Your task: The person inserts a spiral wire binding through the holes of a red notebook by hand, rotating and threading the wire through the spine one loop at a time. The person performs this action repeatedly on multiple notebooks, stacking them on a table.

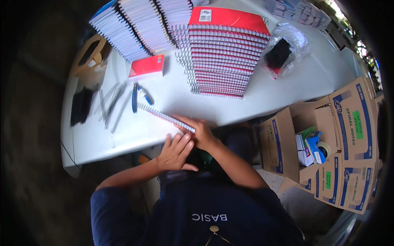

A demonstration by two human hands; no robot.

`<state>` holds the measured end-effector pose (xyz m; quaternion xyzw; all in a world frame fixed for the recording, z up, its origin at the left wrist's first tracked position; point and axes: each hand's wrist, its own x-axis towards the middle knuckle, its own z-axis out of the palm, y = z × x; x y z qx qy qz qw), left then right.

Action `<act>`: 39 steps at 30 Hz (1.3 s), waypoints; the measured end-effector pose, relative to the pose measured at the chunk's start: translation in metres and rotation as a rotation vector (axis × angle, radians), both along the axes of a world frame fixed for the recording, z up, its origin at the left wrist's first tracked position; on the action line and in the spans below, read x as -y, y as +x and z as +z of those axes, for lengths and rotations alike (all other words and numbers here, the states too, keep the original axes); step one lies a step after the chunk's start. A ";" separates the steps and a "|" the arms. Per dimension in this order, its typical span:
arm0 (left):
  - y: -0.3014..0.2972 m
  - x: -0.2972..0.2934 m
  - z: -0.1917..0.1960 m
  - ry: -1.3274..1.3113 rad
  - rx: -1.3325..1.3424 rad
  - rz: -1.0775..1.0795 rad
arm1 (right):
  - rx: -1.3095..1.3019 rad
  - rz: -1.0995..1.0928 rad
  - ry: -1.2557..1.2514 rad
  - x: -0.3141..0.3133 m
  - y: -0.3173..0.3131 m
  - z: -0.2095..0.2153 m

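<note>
At the table's front edge my right hand (200, 132) grips a spiral notebook (170, 118), seen along its bound edge. A wire coil (145, 108) runs through that edge and sticks out past its far left end. My left hand (177, 151) has its fingers stretched and apart, by the near end of the notebook; whether the fingertips touch it I cannot tell. Just beyond the coil's free end lie blue-handled pliers (134, 98). Loose wire coils (113, 102) are scattered left of the pliers.
A tall stack of red-covered spiral notebooks (225, 57) stands on the white table (221, 108). Thick black-bound books (127, 33), a small red notebook (147, 67) and black coils (82, 105) lie to the left. A plastic bag (283, 49) sits right; open carton (279, 143) at lower right.
</note>
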<state>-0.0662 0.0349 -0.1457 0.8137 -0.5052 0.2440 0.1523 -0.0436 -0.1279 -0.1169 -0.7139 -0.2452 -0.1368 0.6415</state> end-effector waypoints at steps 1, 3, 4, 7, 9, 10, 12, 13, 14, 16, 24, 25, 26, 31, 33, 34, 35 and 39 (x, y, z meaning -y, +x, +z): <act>0.002 0.003 0.015 -0.105 0.246 -0.026 | 0.023 0.020 -0.002 0.001 0.005 0.001; 0.027 0.021 0.057 -0.216 0.260 0.386 | 0.022 0.069 -0.004 0.001 0.003 -0.002; 0.033 0.037 0.071 -0.377 0.136 0.360 | 0.063 0.016 -0.002 0.001 0.006 -0.002; 0.029 0.037 0.076 0.045 -0.180 0.224 | -0.154 0.148 0.032 0.008 0.016 -0.011; 0.028 0.034 0.087 0.059 -0.145 0.203 | -0.181 0.125 0.161 0.007 0.020 -0.013; 0.034 0.030 0.093 0.059 -0.155 0.172 | -0.227 0.089 0.147 0.005 0.019 -0.013; 0.040 0.034 0.110 0.003 -0.123 0.148 | -0.241 0.036 0.116 0.002 0.021 -0.012; 0.041 0.033 0.117 0.031 -0.170 0.138 | -0.257 0.044 0.121 0.002 0.020 -0.012; 0.043 0.031 0.122 0.059 -0.217 0.129 | -0.274 0.052 0.125 0.002 0.018 -0.011; 0.046 0.031 0.132 0.063 -0.311 0.093 | -0.304 0.075 0.224 0.001 0.016 -0.005; 0.049 0.036 0.138 0.138 -0.255 0.099 | -0.282 0.012 0.041 0.000 0.015 -0.013; 0.049 0.034 0.141 0.188 -0.252 0.105 | -0.291 0.058 -0.004 0.001 0.016 -0.006; 0.049 0.034 0.146 0.221 -0.290 0.146 | -0.362 0.091 -0.081 0.006 0.014 0.001; 0.043 0.042 0.183 0.117 -0.245 0.150 | -0.117 0.072 0.246 0.011 -0.004 0.033; 0.041 0.037 0.234 0.076 -0.296 0.185 | -0.009 -0.048 0.168 0.044 -0.014 0.070; 0.040 0.031 0.257 -0.024 -0.215 0.160 | 0.129 -0.190 0.303 0.058 -0.020 0.102; 0.040 0.029 0.263 -0.324 -0.243 0.177 | 0.251 -0.328 0.444 0.066 -0.022 0.128; 0.035 0.085 0.258 -0.837 -0.744 -0.050 | 0.392 -0.528 0.946 0.060 0.006 0.212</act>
